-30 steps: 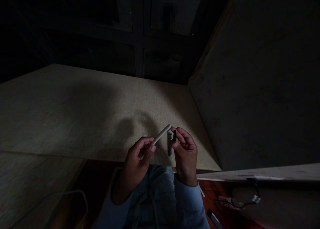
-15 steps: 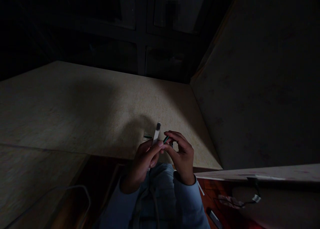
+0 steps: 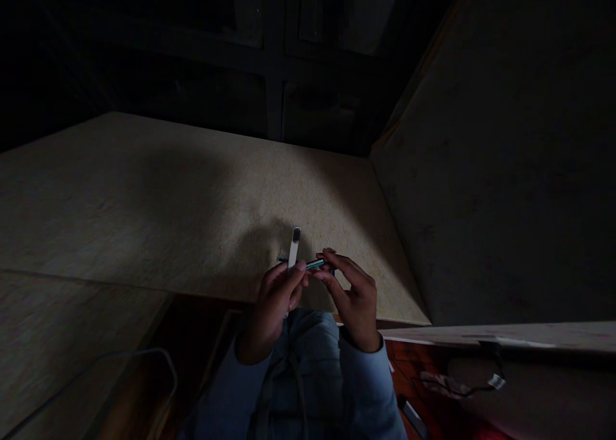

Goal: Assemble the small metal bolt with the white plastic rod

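Note:
My left hand [image 3: 275,302] is closed around a thin white stick [image 3: 293,246] that stands nearly upright, with a dark tip at its top end. My right hand [image 3: 350,294] pinches a small dark green-edged strip [image 3: 315,264] between thumb and fingers, held level and touching the left hand's fingertips. Both hands hover just above the near edge of a pale board tabletop [image 3: 192,203]. The scene is dim and the strip's detail is hard to read.
A tall pale panel [image 3: 505,170] rises at the right. A lower shelf edge [image 3: 505,334] holds a thin cable with a white connector [image 3: 495,381]. A light cord [image 3: 144,356] loops at the lower left. Dark window frames stand behind.
The white stick swung from a slant to nearly upright. My two hands came together, and the small dark piece in my right hand turned from upright to level against the left fingertips.

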Available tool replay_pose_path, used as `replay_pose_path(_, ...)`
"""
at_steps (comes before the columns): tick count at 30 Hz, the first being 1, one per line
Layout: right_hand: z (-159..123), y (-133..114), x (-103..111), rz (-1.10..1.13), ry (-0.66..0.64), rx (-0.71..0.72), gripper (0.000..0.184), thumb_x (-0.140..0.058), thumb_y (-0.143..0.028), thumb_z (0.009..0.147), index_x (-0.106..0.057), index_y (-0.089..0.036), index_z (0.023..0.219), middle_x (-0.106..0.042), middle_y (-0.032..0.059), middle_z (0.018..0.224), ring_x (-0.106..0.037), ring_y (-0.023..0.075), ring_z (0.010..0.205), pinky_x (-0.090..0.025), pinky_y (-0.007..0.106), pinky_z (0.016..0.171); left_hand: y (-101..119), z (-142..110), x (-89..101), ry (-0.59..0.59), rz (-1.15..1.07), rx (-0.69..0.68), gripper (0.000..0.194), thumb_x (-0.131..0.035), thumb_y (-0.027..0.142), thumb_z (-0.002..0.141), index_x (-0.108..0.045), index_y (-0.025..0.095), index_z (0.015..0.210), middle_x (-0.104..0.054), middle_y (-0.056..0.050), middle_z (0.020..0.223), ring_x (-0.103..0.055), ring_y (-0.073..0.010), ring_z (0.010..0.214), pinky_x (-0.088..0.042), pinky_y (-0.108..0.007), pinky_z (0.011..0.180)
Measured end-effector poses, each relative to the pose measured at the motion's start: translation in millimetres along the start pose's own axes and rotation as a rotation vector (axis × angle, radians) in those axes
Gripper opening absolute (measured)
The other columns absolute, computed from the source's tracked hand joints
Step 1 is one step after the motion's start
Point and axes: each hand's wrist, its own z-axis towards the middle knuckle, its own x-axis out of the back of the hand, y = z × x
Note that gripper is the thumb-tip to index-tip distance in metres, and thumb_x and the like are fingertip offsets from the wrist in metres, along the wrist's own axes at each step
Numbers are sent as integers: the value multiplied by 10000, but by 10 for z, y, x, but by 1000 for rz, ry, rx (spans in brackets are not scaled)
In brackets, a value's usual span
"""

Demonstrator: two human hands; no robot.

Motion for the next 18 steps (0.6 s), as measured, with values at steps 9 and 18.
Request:
replay_pose_path(9, -3, -25, 4, 87, -30, -97, 178, -746, -232, 857, -786, -298, 1017, -793, 36, 936, -728, 207, 846, -574, 358, 776, 8, 10, -10, 6, -47, -32, 487, -705, 610, 779, -520, 165, 706, -455, 72, 558, -287, -23, 422, -202, -170, 405)
replay_pose_path(18, -14, 70, -14, 350, -170, -153, 451, -797, -414, 793, -707, -324, 1226, -728, 54, 1089, -670, 203, 963, -543, 359, 870, -7, -22, -9, -140, -91, 1, 488, -689, 633, 786, -550, 166, 770, -410, 84, 517, -263, -33, 428, -205, -178, 424)
